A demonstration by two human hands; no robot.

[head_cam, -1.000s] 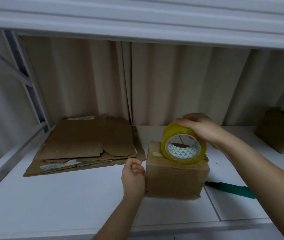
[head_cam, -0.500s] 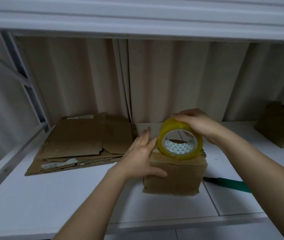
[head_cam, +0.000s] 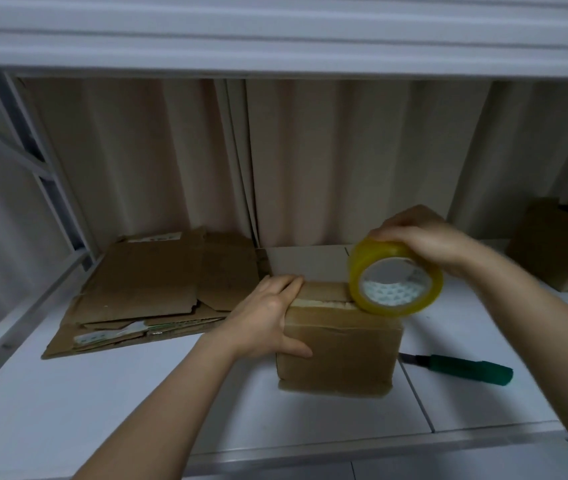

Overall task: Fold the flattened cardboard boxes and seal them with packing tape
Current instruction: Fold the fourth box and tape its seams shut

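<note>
While pulling the tape roll (head_cam: 396,278) along the top of the small box (head_cam: 341,355), grips it from above with the right hand (head_cam: 421,237), fingers curled over the yellow ring. Now leans on the right end of the box top, touching it, and not near the middle as one second ago. Means a strip is most likely being laid along the crack between the two top flaps, though cannot tell for sure, since the clear tape itself is too hard to see. Presses down on the left end of the box with the left hand (head_cam: 268,320): fingers side by side and flat on the top, thumb stretched out along the front wall. No longer a fist beside the box, as it was one second ago. Keeps the box from sliding and the flaps from popping up while the roll pulls to the right. Stands upright on the white shelf (head_cam: 102,393), this box, right in front, between both arms. Looks close to done with this seam. Next probably calls for cutting the tape; lies just to the right of the box, not touching it, a green knife (head_cam: 466,368). Waits behind the left hand, flat on the shelf, a pile of flat cardboard (head_cam: 158,289), not yet folded. So more boxes left to do.
</note>
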